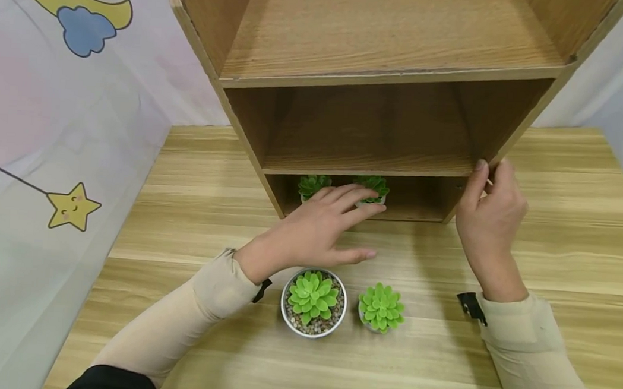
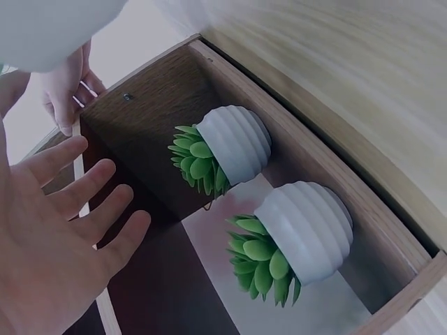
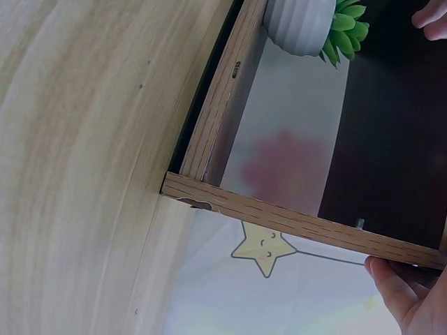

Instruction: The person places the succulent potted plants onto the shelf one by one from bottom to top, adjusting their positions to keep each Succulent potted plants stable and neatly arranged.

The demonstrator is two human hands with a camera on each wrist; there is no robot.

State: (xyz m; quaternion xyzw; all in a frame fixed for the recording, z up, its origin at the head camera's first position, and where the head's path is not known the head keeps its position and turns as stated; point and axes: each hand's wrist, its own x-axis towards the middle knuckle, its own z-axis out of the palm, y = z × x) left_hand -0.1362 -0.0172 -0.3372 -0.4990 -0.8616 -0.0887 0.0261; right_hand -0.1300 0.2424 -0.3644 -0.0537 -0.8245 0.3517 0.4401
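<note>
A wooden shelf unit (image 1: 339,173) stands on the table. In its bottom compartment are two potted succulents, a left one (image 1: 313,185) and a right one (image 1: 374,185); the left wrist view shows both white ribbed pots (image 2: 307,230). My left hand (image 1: 322,228) is held before that compartment with its fingers spread, holding nothing. In the head view it partly hides the succulents. My right hand (image 1: 492,220) grips the front edge of the unit's right side panel. Nearer me, a succulent in a round white pot (image 1: 312,301) and a smaller potted succulent (image 1: 381,307) stand on the table.
The wood-grain table (image 1: 571,246) extends on both sides of the unit. A pale curtain (image 1: 33,112) with a moon, cloud and star hangs at the left and behind. The middle shelf (image 1: 367,162) and the upper board (image 1: 396,33) rise above the bottom compartment.
</note>
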